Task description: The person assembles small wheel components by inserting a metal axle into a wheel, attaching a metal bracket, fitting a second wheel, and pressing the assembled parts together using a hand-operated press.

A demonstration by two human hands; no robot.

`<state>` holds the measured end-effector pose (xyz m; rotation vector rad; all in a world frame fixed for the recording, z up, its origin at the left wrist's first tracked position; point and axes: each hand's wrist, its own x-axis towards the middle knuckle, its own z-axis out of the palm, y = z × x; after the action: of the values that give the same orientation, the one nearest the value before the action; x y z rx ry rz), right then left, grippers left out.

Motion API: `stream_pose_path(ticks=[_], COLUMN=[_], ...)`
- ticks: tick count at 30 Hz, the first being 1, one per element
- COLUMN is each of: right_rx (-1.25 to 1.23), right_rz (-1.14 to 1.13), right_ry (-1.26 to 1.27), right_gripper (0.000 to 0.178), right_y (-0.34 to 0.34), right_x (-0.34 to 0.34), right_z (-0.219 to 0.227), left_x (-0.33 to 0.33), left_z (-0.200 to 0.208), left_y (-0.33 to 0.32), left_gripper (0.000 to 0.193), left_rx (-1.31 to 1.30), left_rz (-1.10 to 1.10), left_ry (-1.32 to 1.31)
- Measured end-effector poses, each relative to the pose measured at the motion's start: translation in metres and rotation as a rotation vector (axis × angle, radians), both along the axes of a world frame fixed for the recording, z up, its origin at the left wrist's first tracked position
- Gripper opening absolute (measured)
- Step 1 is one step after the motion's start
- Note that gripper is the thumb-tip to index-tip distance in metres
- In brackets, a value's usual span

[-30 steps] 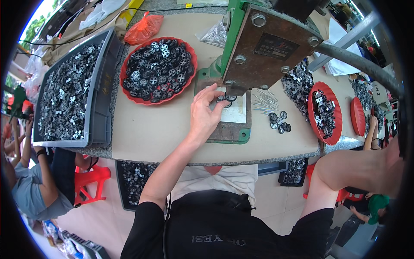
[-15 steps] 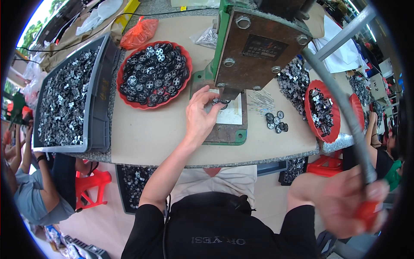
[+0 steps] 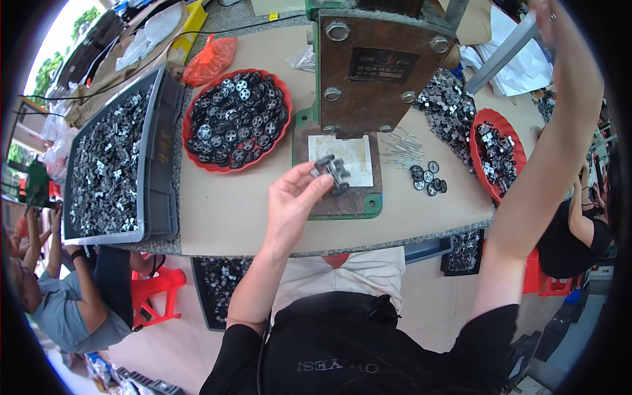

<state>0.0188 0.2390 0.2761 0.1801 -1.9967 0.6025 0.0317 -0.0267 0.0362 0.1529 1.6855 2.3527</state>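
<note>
Between the thumb and fingers of my left hand (image 3: 293, 201) is a small grey toy car chassis (image 3: 336, 171) with black wheels. It is lifted over the front of the press base (image 3: 342, 205), below a white pad (image 3: 349, 148). Above the pad hangs the brown and green press head (image 3: 385, 72), apart from the chassis. My right arm is stretched up along the right side. The right hand (image 3: 545, 23) is at the upper rim, and its fingers and whatever they touch cannot be made out.
Left of the press stands a red bowl (image 3: 288, 118) of black wheels, beside a grey bin (image 3: 158, 158) of small dark parts. To the right lie metal axles (image 3: 403, 146), several loose wheels (image 3: 428, 178), a chassis pile (image 3: 444, 108) and another red bowl (image 3: 484, 178). People work at both sides.
My left hand has drawn the chassis from under the press head toward me. My right hand has risen from low right, where it held the lever's red grip, to the upper rim.
</note>
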Motion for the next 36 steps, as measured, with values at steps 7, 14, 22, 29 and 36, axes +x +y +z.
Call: stream_pose_path(ticks=[7, 14, 22, 29, 36], right_rx=[-0.551, -0.621, -0.251, -0.083, -0.193], right_rz=[0.655, 0.468, -0.370, -0.407, -0.016], right_ry=[-0.927, -0.794, -0.417, -0.363, -0.695], right_gripper=[0.065, 0.051, 0.049, 0.034, 0.017], right_y=[-0.084, -0.055, 0.116, 0.076, 0.027], right_x=[0.087, 0.094, 0.083, 0.079, 0.041], right_z=[-0.198, -0.230, -0.196, -0.204, -0.258], left_x=[0.026, 0.024, -0.093, -0.129, -0.130], left_z=[-0.013, -0.001, -0.001, -0.017, -0.018], left_y=[-0.002, -0.005, -0.063, -0.048, -0.048], left_gripper=[0.030, 0.038, 0.023, 0.024, 0.021], left_rx=[0.108, -0.284, -1.054, -1.232, -1.190], left_rz=[-0.284, -0.293, 0.312, 0.075, 0.184], left_ry=[-0.231, -0.050, 0.521, 0.621, 0.671])
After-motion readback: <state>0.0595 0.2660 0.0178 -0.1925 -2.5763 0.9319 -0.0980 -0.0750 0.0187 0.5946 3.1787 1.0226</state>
